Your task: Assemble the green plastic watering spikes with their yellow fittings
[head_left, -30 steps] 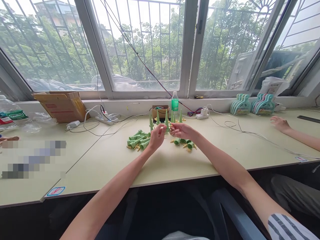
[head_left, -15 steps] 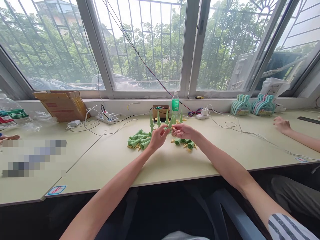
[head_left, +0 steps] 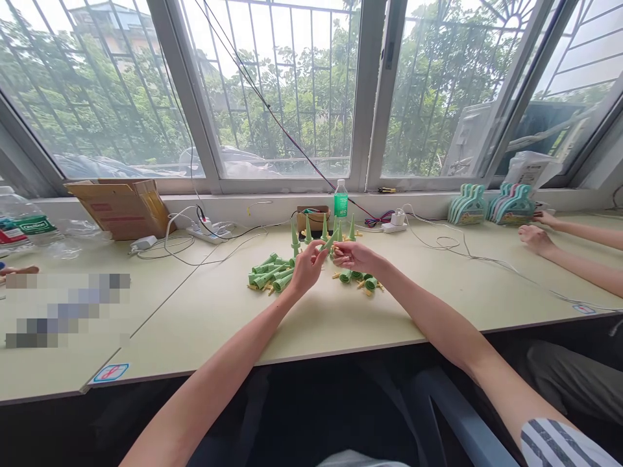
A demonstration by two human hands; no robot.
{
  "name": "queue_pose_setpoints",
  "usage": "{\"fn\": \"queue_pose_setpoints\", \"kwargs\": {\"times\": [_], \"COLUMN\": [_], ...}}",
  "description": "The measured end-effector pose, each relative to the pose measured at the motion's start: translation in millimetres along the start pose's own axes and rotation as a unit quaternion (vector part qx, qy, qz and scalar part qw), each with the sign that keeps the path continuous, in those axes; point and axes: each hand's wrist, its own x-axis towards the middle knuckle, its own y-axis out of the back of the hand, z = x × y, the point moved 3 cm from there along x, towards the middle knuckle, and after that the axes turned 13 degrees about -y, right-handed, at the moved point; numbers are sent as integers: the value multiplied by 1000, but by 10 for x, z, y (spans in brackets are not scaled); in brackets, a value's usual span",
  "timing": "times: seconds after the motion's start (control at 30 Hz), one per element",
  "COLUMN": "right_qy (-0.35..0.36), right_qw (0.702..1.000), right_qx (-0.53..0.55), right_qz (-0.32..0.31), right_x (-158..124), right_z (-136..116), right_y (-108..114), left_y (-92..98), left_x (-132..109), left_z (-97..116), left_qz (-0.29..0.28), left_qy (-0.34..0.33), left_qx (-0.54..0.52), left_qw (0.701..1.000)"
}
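Observation:
My left hand (head_left: pixel 307 269) is closed on a pale green plastic spike (head_left: pixel 329 242), held tilted above the table with its tip up. Close beside it, the fingers of my right hand (head_left: pixel 359 257) are pinched together at the spike's lower end; what they grip is too small and hidden to make out. Several green spikes (head_left: pixel 294 240) stand upright just behind my hands. A pile of green hollow spikes (head_left: pixel 267 274) lies left of them, with small yellow pegs (head_left: pixel 270 288) among it. More green pieces (head_left: pixel 370 283) and yellow pegs lie under my right wrist.
Behind the spikes stand a small cardboard box (head_left: pixel 313 222) and a green bottle (head_left: pixel 341 200). White cables and a power strip (head_left: pixel 209 232) run along the back. Bundled hangers (head_left: pixel 511 206) are at the right, near another person's hands (head_left: pixel 535 239). A large carton (head_left: pixel 121 209) stands left.
The spike between my hands tilts more to the right. My hands barely shift. At the right, the other person's second hand has come into view beside the hangers.

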Motion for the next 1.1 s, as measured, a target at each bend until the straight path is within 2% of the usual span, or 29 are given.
{"fn": "queue_pose_setpoints", "kwargs": {"times": [0.13, 0.27, 0.37, 0.47, 0.53, 0.6, 0.73, 0.87, 0.97, 1.1], "right_qy": [104, 218, 274, 323, 344, 351, 354, 359, 359, 350], "right_qw": [989, 945, 886, 790, 736, 708, 681, 668, 666, 684], "right_qx": [-92, -203, -315, -435, -486, -512, -545, -561, -557, -534], "right_qz": [53, 131, 202, 287, 321, 336, 337, 332, 342, 353], "right_x": [16, 8, -9, -38, -52, -55, -44, -17, 8, 22], "right_z": [4, 29, 55, 58, 54, 54, 71, 101, 120, 138], "right_y": [-56, -118, -151, -165, -170, -174, -187, -168, -129, -113], "left_y": [-5, -13, -30, -33, -34, -35, -28, -1, 17, 19], "left_x": [-2, -6, -13, -19, -20, -18, -7, 0, -3, -14], "left_z": [-42, -101, -105, -84, -68, -59, -63, -73, -91, -136], "left_qz": [29, 45, 35, 34, 30, 28, 34, 25, 17, 28], "left_qy": [49, 129, 167, 180, 184, 189, 193, 161, 131, 125], "left_qx": [-37, -129, -196, -239, -262, -279, -278, -245, -219, -219], "left_qw": [998, 982, 966, 954, 947, 941, 940, 956, 967, 967]}}
